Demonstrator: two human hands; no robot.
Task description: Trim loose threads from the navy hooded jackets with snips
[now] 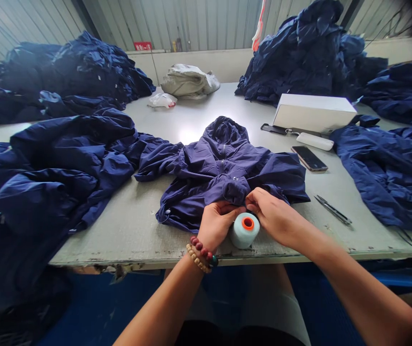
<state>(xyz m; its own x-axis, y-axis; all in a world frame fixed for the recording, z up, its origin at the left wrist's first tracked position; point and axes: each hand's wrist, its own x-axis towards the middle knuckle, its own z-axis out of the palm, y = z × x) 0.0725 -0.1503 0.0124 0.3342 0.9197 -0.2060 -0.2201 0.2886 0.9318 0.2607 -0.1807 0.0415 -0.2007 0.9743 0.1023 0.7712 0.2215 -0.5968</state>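
Note:
A navy hooded jacket (206, 166) lies spread on the table in front of me, its hood pointing away. At its near hem, my left hand (217, 222) has its fingers closed on the fabric. My right hand (267, 211) pinches the same hem just to the right, its fingertips partly hidden. Between my hands, close to the table's front edge, stands a pale blue thread cone (244, 235) with an orange core. A bead bracelet (200, 252) circles my left wrist.
Navy garments are heaped at left (65, 163), back left, back right and right (389, 168). On the right lie thread snips (333, 210), a phone (309, 158), a white power bank (314, 141) and a white box (314, 113). A pale cloth bundle (189, 80) sits behind.

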